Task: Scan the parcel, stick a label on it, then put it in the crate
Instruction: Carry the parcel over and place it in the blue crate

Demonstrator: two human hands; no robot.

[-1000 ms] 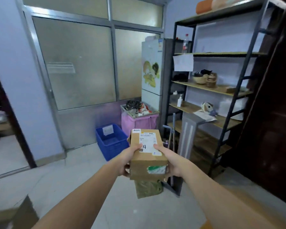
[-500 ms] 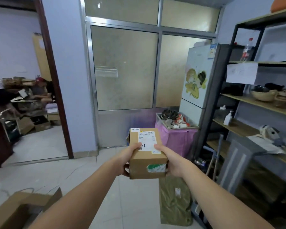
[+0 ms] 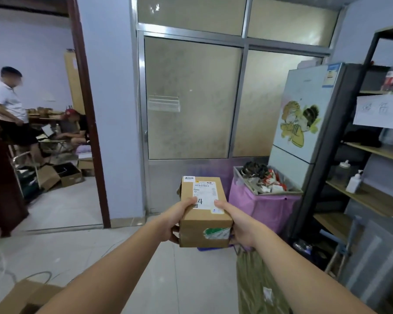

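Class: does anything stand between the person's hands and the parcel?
Nothing visible does. The left hand and the right hand grip the cardboard parcel directly by its sides, with both thumbs resting on top at its white label.

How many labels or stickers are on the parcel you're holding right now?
3 show: a small white tag at the top's far-left corner, the large shipping label on the top face, and a green-and-white sticker on the near side. Hidden faces may carry more.
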